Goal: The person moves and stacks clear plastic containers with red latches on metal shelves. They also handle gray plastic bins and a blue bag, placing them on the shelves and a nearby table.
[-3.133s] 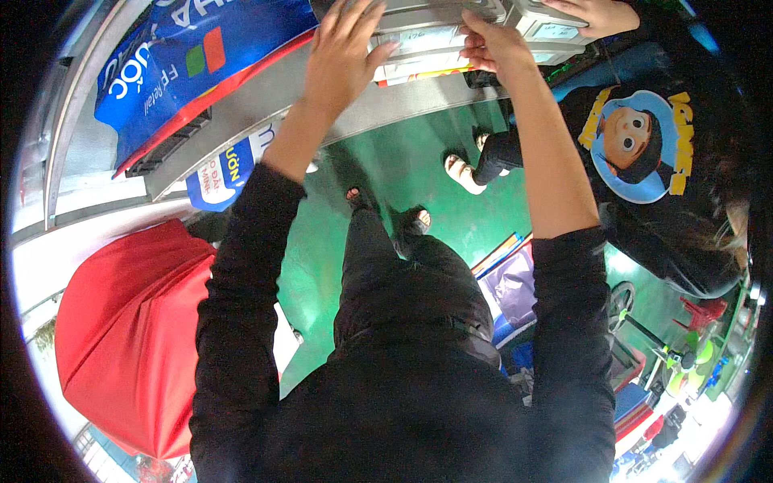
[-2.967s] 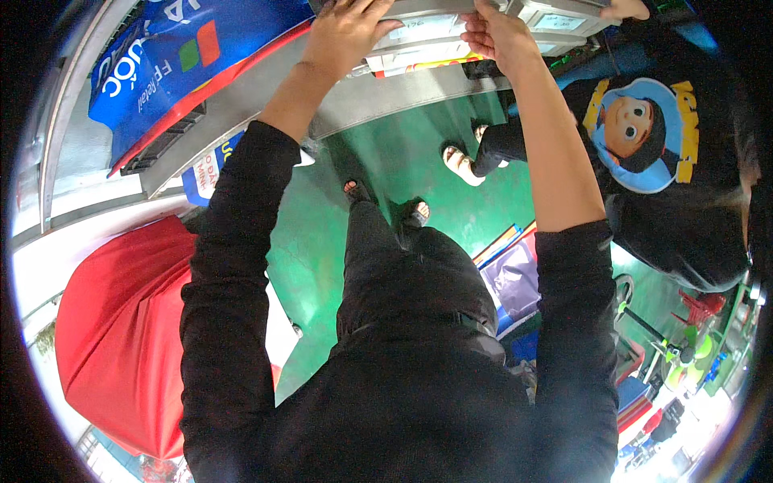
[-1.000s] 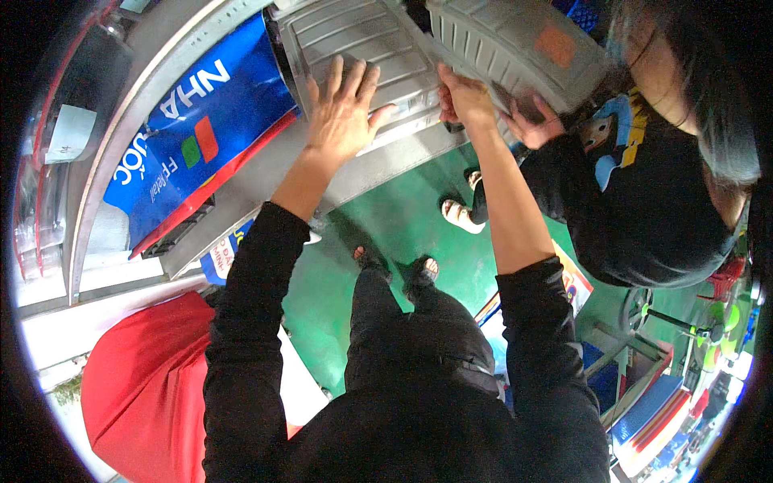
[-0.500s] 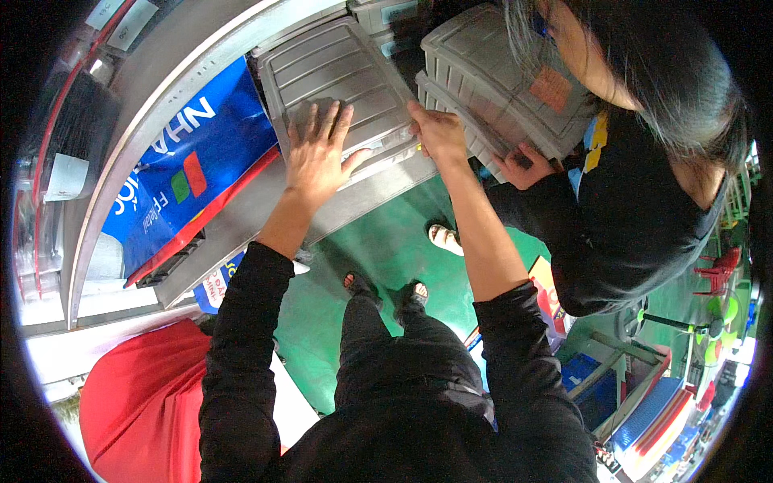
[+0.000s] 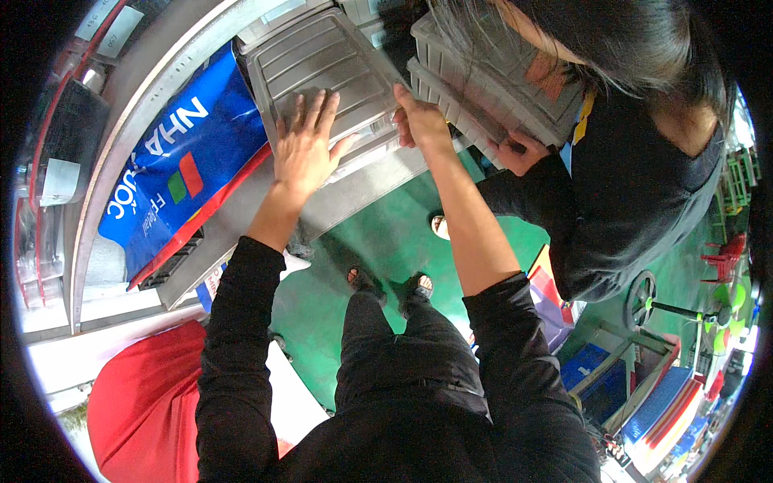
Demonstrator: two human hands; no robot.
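Note:
A grey plastic storage box (image 5: pixel 322 68) with a ribbed lid sits on a metal shelf ahead of me. My left hand (image 5: pixel 307 153) lies on the near left part of the lid, its fingers stretched out and spread. At the box's near right corner, my right hand (image 5: pixel 424 125) is closed on the edge of the lid, its index finger reaching along the side. That hand's fingertips are partly hidden. To the right, a co-worker's hand (image 5: pixel 522 151) is at the near side of stacked grey boxes (image 5: pixel 515 88) with similar lids.
The co-worker (image 5: pixel 636 177) in black stands close on my right, head leaning over the stacked boxes. A blue banner (image 5: pixel 185 153) hangs at the left below the curved metal frame (image 5: pixel 153 88). Red cloth (image 5: pixel 149 402) lies lower left. A cart with boxes (image 5: pixel 612 374) stands lower right.
The view has shifted slightly, so the box and both hands appear a little further left. My right hand's fingers look more curled at the corner. The left palm stays on the lid.

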